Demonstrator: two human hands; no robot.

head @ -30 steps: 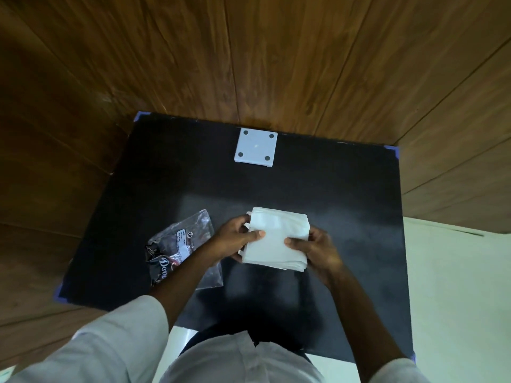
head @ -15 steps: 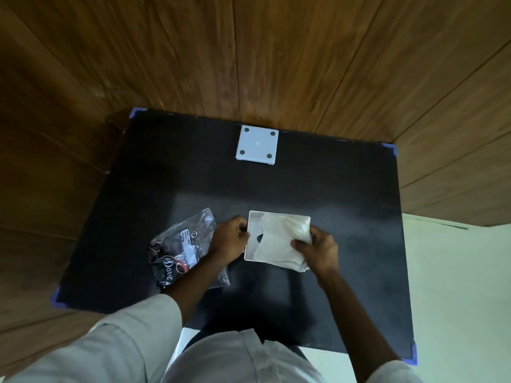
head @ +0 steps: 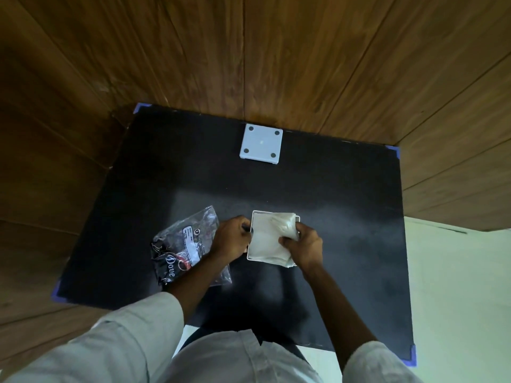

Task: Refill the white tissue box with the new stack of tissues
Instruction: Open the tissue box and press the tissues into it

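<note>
Now sunk inside the open square white plastic tissue box [head: 251,239], no longer above: soft white tissue stack [head: 272,236]. Left hand [head: 231,239] fingers clasping box's left wall; right hand [head: 303,246] fingers pinching stack's right edge, tucking. Refill nearly done, likely.

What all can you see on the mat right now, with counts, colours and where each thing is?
mat: one, black with blue taped corners, on the wooden floor
box: one, white, open side up, near the mat's middle
tissues: one stack, white, partly pushed into the box, bunched at its right edge
panel: one, white square with four dark dots, at the mat's far edge
wrapper: one, clear and black plastic, left of the box
hands: two; left holds the box's left side, right presses the tissues in
sleeves: two, pale, at the bottom of the view
</note>
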